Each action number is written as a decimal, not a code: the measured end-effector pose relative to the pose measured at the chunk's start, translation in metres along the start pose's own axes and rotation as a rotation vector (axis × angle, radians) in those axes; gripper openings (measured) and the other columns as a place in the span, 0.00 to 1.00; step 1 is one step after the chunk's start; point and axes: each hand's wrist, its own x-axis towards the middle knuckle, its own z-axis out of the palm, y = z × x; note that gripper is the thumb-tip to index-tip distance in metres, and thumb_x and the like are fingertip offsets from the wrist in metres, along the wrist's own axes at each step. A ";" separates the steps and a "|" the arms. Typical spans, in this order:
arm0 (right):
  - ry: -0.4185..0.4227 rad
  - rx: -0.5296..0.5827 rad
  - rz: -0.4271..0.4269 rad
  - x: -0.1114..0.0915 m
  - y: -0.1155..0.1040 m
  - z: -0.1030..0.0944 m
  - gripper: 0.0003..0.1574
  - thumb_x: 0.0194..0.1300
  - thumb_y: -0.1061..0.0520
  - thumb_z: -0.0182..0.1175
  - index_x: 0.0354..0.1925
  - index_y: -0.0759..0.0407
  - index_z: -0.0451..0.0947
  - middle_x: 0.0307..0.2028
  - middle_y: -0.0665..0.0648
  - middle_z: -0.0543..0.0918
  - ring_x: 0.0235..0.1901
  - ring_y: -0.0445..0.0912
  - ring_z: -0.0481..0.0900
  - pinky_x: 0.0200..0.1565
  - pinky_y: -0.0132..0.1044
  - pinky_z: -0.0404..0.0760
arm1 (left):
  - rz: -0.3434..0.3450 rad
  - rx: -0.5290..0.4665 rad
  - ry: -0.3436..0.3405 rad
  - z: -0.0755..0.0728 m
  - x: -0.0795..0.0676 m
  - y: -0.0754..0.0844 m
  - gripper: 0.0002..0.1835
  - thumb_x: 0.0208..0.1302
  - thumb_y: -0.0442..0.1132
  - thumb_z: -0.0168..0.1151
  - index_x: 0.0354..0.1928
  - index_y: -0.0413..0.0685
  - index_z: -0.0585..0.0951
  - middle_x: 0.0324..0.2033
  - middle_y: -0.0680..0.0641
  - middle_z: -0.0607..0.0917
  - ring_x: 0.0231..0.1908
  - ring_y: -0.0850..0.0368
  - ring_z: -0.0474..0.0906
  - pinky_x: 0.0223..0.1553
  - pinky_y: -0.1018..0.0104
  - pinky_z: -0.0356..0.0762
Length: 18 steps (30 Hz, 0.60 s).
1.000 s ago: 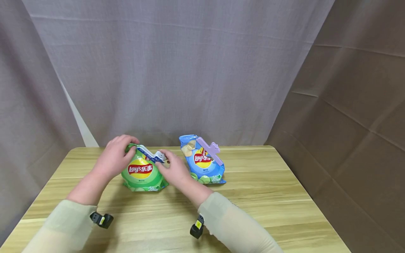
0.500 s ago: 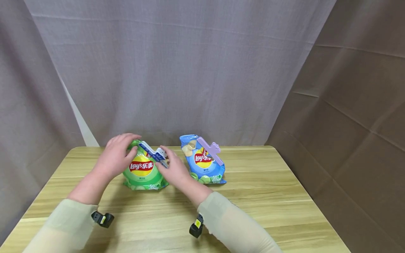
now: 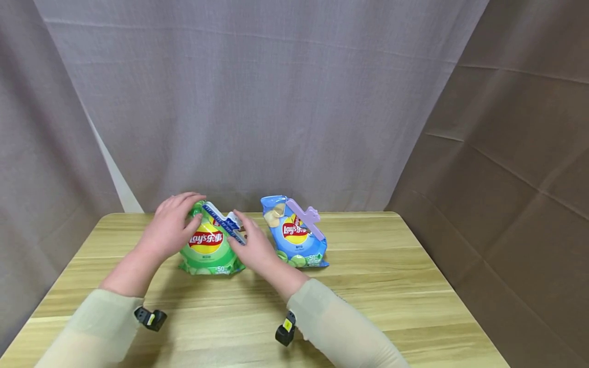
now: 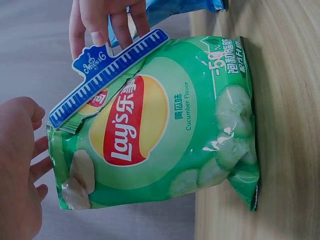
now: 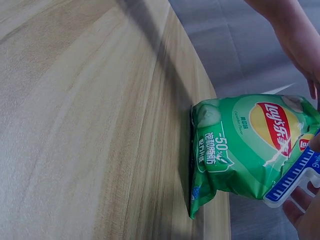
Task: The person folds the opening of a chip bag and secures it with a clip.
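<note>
A green Lay's chip bag (image 4: 175, 150) stands upright on the table, its folded top slanting down on one side. Along that fold lies a blue bag clip (image 4: 107, 77) with a piano-key pattern and the word Music. My right hand (image 3: 255, 247) pinches the clip's handle, thumb in front and fingers behind, as the left wrist view shows. My left hand (image 3: 171, 225) is at the bag's upper left corner, its fingers loosely extended over the top. In the left wrist view those fingertips (image 4: 42, 167) are right at the bag's edge, and the thumb stays apart from the front.
Just right of the green bag stands a blue Lay's bag (image 3: 299, 245) with a lilac clip (image 3: 307, 217) on its slanted top. Both are near the back edge of the wooden table (image 3: 391, 306). A grey curtain (image 3: 276, 102) hangs behind, a brown one (image 3: 520, 153) at the right.
The green bag and its clip have come slightly up and to the right, the clip now showing more of its blue face. My left fingers have loosened from the bag's corner.
</note>
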 end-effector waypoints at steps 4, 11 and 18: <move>-0.005 -0.010 0.009 -0.001 -0.001 0.000 0.44 0.69 0.48 0.61 0.76 0.36 0.53 0.66 0.54 0.71 0.55 0.50 0.78 0.53 0.43 0.79 | -0.004 -0.011 0.001 0.000 -0.001 0.000 0.24 0.70 0.41 0.57 0.66 0.45 0.72 0.66 0.39 0.71 0.68 0.38 0.61 0.70 0.37 0.49; -0.005 -0.015 -0.001 0.000 0.001 0.000 0.44 0.68 0.47 0.61 0.76 0.37 0.53 0.63 0.53 0.73 0.54 0.49 0.78 0.52 0.43 0.80 | -0.002 -0.014 0.015 -0.002 -0.002 0.001 0.24 0.70 0.41 0.58 0.66 0.45 0.72 0.66 0.39 0.70 0.68 0.38 0.61 0.69 0.36 0.50; -0.005 -0.013 -0.031 0.000 0.002 -0.001 0.44 0.68 0.48 0.61 0.76 0.36 0.54 0.69 0.53 0.67 0.57 0.49 0.77 0.55 0.44 0.78 | -0.009 -0.013 0.021 -0.002 -0.002 0.001 0.23 0.71 0.41 0.57 0.65 0.45 0.73 0.65 0.40 0.70 0.68 0.39 0.61 0.68 0.36 0.51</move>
